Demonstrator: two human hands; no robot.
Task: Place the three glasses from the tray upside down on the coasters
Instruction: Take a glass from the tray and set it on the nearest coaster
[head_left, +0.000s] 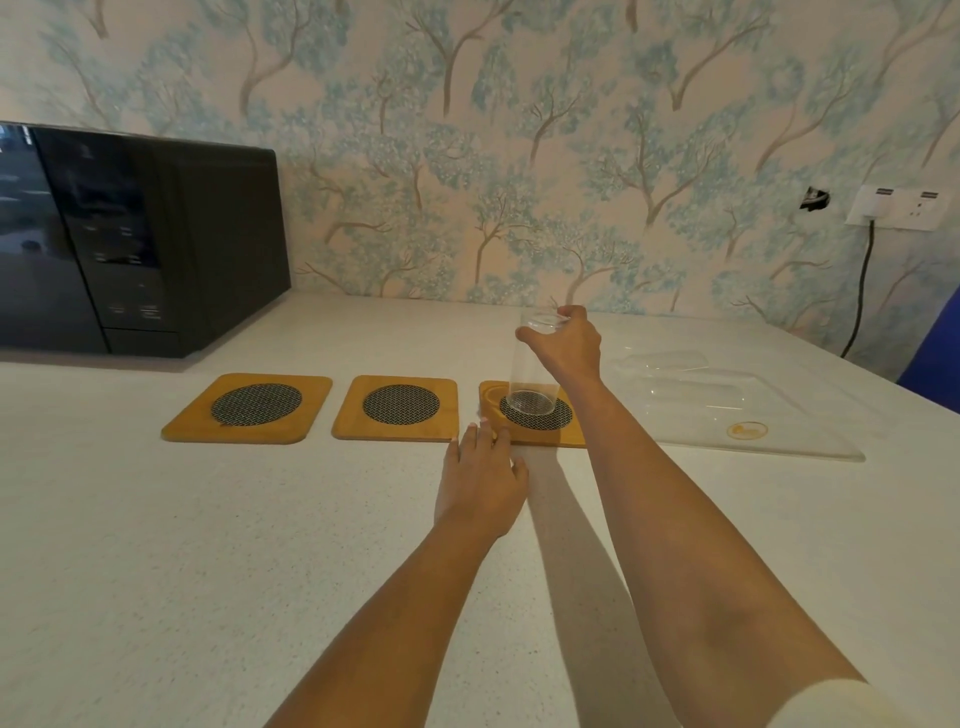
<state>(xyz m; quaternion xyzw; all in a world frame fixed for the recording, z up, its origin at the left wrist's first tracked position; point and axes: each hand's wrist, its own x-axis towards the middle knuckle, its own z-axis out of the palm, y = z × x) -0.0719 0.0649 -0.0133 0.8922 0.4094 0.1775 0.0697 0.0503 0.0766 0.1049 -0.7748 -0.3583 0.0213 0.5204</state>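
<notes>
Three wooden coasters with dark mesh discs lie in a row on the white counter: left (249, 408), middle (397, 408) and right (524, 428). A tall clear glass (530, 364) stands on the right coaster's disc with its mouth down. My right hand (566, 340) grips its upper end from above. My left hand (483, 478) rests flat on the counter, its fingertips touching the right coaster's front left corner. To the right, a clear tray (779, 436) holds two more clear glasses (675, 364) lying on their sides, faint and hard to make out.
A black microwave (130, 244) stands at the back left of the counter. A wall socket (898, 208) with a black cable is at the right. Something blue (935, 353) sits by the counter's right edge.
</notes>
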